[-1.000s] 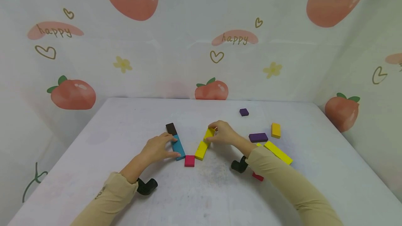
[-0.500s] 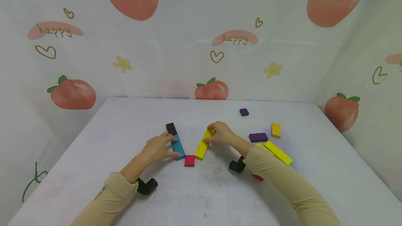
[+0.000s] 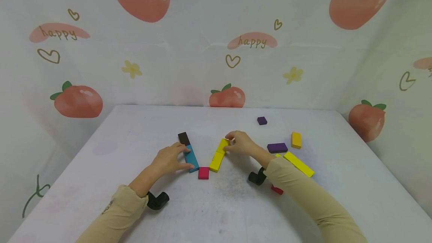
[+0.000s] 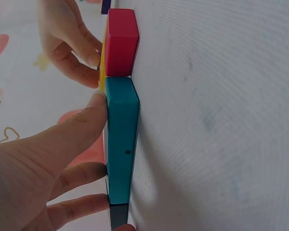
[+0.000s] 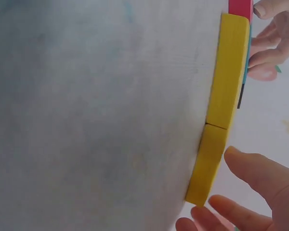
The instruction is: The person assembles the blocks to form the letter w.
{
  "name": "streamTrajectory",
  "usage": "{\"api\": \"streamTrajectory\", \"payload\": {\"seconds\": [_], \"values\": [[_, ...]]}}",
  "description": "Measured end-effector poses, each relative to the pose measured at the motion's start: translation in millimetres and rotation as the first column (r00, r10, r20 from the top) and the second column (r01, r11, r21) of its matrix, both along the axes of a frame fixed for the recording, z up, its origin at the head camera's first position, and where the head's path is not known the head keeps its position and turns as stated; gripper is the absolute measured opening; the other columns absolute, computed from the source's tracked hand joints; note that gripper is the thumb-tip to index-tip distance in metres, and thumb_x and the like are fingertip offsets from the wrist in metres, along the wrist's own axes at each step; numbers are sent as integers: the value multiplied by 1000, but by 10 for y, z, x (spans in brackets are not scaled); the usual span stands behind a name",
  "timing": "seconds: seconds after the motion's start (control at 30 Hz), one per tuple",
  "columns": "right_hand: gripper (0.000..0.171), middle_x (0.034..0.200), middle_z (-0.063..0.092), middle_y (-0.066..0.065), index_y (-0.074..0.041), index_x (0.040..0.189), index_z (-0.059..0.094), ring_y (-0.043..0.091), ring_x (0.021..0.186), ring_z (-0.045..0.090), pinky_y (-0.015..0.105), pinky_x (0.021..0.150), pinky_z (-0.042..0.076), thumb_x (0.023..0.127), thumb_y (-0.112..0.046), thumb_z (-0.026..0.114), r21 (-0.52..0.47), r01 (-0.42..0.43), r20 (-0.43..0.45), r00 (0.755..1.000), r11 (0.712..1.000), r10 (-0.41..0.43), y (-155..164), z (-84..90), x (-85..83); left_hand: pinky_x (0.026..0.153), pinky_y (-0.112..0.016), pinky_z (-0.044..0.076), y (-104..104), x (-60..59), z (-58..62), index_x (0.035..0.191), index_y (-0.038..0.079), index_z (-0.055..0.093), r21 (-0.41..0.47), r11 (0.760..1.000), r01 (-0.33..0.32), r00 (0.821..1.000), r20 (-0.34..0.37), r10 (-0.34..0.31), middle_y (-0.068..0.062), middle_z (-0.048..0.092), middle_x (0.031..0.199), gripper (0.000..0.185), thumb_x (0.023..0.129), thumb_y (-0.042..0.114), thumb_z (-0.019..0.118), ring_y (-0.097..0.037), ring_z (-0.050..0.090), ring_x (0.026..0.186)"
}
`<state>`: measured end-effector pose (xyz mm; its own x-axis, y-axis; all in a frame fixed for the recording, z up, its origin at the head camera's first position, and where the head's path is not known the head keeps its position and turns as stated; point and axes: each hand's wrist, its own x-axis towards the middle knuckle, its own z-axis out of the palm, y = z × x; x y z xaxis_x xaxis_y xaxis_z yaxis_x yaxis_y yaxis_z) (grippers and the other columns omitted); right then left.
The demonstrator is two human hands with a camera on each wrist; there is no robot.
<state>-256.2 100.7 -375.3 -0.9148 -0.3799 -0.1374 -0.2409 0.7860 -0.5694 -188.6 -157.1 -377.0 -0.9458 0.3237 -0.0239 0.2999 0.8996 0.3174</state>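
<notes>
In the last second the far yellow block had swung into line with the near yellow block on the surface. The head view showed the right hand beside it. In the left wrist view, the left hand touched the blue block, fingers spread. In the right wrist view, the right fingers were spread, contact unclear.

Exact place unclear, booth-style: white tbl w/ fruit-print cloth around.
</notes>
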Motion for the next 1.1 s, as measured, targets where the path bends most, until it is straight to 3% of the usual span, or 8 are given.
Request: {"api": "streamTrajectory", "payload": {"seconds": [0.4, 1.1], "values": [[40, 116, 63, 13, -3, 118, 61, 20, 93, 57, 31, 87, 52, 83, -21, 70, -8, -16, 0, 1000, 1000, 16, 21, -21, -5, 94, -55, 46, 0, -2, -12, 121, 8, 60, 8, 1000, -6, 1000, 3, 6, -20, 52, 131, 57, 77, 42, 73, -38, 55, 113], [41, 120, 61, 12, -5, 120, 60, 21, 96, 57, 33, 91, 51, 84, -22, 69, -5, 0, 18, 1000, 1000, 1, -6, -19, 12, 93, -55, 46, -1, -1, -17, 120, 7, 60, 6, 1000, 1, 1000, -6, -1, -19, 53, 130, 57, 76, 42, 73, -37, 55, 113]]}}
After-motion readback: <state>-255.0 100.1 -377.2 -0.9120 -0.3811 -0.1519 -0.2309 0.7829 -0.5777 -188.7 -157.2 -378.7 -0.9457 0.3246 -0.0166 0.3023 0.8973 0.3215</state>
